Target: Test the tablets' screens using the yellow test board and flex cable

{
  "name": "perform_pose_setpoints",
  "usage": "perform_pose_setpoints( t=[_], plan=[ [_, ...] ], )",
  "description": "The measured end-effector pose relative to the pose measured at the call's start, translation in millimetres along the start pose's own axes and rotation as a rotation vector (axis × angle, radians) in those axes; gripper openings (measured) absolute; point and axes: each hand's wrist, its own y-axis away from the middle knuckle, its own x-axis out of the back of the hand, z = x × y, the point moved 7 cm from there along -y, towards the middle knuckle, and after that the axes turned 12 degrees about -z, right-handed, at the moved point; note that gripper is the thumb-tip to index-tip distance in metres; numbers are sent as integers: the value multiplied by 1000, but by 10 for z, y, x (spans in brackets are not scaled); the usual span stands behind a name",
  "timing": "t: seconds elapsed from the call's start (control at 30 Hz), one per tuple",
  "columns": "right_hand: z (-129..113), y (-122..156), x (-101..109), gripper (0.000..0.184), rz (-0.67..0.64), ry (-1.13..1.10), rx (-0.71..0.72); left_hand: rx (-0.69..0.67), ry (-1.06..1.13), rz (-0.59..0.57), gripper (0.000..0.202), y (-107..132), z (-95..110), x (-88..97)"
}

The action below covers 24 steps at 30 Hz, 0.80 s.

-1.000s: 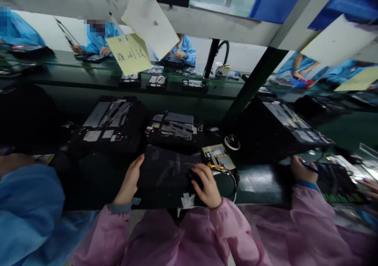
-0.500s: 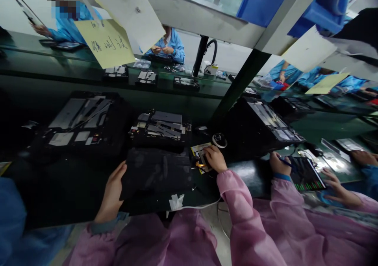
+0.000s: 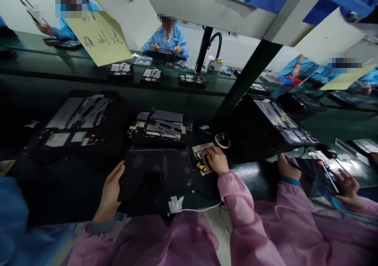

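Note:
A dark tablet (image 3: 156, 171) lies screen-up on the green bench in front of me. My left hand (image 3: 110, 193) grips its left edge, thumb on top and fingers curled round the side. My right hand (image 3: 217, 159) rests to the right of the tablet on a small yellow sheet of parts (image 3: 201, 152), its fingers bent down onto the sheet. An orange flex strip (image 3: 200, 165) lies by that sheet. What the fingertips hold, if anything, is hidden. A bit of white tape (image 3: 176, 204) sticks to the bench edge below the tablet.
Opened tablets in black trays lie beyond: one at left (image 3: 76, 120), one in the middle (image 3: 161, 126), one at right (image 3: 280, 120). A tape roll (image 3: 222, 140) stands near my right hand. A co-worker's hand with a pen (image 3: 288, 167) works at right. A blue sleeve (image 3: 17, 215) is at left.
My right hand left the tablet's lower right corner and went to the yellow parts sheet. My left hand slid down along the tablet's left edge. The view shifted.

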Motion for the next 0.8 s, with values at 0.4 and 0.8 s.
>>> perform_pose_setpoints(
  t=[0.4, 0.8],
  plan=[
    [-13, 60, 338, 31, 23, -148, 6, -120, 116, -107, 55, -163, 29, -99],
    [-1876, 911, 209, 46, 115, -425, 396, -159, 153, -188, 60, -135, 125, -165]
  ],
)
